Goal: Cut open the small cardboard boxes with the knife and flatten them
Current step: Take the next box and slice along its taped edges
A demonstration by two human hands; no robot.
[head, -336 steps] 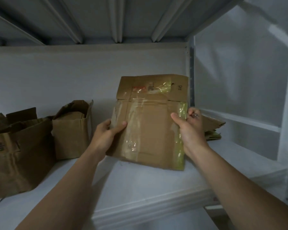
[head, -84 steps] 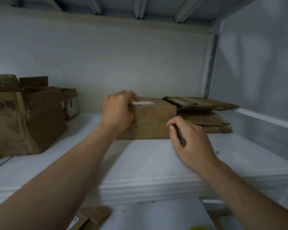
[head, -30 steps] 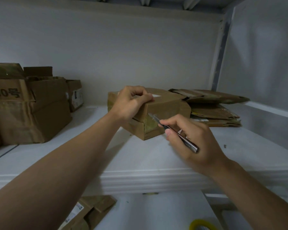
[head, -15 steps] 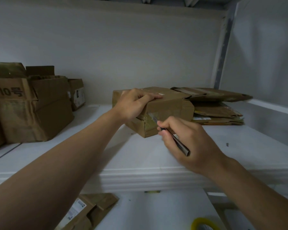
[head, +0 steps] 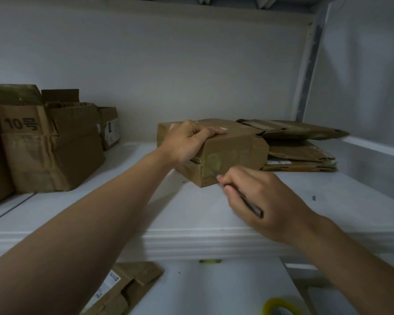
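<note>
A small cardboard box [head: 233, 153] sits on a white shelf [head: 191, 214] just right of the centre of the frame, turned so that one corner points toward the viewer. Clear tape runs across its near end.

The left hand [head: 187, 143] comes in from the lower left and grips the box from above. Its fingers curl over the top edge, the fingertips lie on the top face, and the palm presses against the near side.

The right hand [head: 264, 196] reaches in from the lower right and is closed around a knife [head: 248, 202], held much like a pen. The thumb and first fingers pinch the dark handle near its front, and the rear end of the handle sticks out over the back of the hand. The thin blade points up and to the left, and its tip meets the taped end of the box close to the lower corner. How deep the blade sits cannot be told, as it is slightly blurred.

Just right of the box, touching it, lies a stack of flattened cardboard [head: 300, 155]. At the left edge of the frame stand larger open boxes [head: 52, 153], one printed with "10", and a smaller labelled box [head: 109, 129] stands behind them. On the lower shelf, at the bottom of the frame, lies another piece of flattened cardboard [head: 125, 289], and a yellow tape roll [head: 280, 305] shows at the lower right.
</note>
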